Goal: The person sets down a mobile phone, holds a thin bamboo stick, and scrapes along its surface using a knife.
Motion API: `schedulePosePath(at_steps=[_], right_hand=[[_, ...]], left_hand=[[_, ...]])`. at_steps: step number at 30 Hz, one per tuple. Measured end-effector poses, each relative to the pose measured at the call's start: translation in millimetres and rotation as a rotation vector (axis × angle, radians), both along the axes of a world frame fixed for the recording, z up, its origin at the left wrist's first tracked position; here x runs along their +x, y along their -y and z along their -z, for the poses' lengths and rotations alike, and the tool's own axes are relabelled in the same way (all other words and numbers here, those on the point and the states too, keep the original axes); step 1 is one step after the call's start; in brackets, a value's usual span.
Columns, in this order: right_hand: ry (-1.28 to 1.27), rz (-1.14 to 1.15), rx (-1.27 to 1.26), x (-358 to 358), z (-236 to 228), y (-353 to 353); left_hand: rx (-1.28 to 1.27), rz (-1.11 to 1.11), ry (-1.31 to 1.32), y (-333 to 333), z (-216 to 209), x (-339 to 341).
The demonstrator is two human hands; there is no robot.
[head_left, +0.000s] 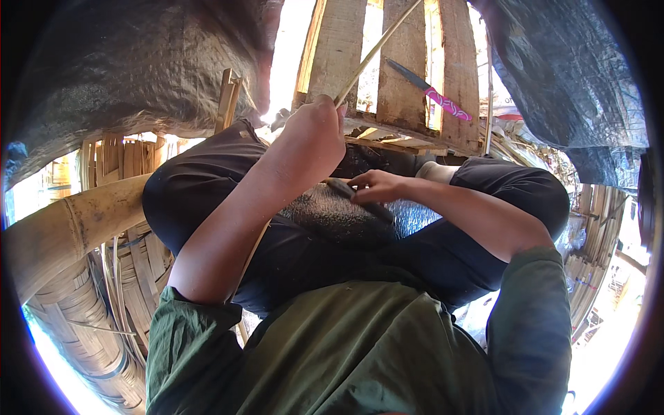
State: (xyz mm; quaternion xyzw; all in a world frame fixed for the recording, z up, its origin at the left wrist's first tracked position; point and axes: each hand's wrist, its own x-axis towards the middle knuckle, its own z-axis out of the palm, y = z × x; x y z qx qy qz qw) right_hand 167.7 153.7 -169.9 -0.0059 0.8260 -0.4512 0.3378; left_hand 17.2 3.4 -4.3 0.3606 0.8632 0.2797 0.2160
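Bamboo workshop, left hand (315, 131) gripping long pale bamboo strip (373, 54)

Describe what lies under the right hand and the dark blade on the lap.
Under the right hand and the dark blade lies a dark, glinting pad spread over the lap. The left hand holds a bamboo strip. The hand hides the blade's handle.
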Motion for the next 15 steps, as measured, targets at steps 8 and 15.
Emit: schedulePosePath(at_steps=[8,15], right_hand=[[0.828,0.502,-0.609,-18,-22,-6],[0.91,0.638,-0.821,-14,-21,-5]], left_hand=[[0.022,0.001,-0.038,4,8,-1],[0.033,0.015,-0.045,3,6,0]])
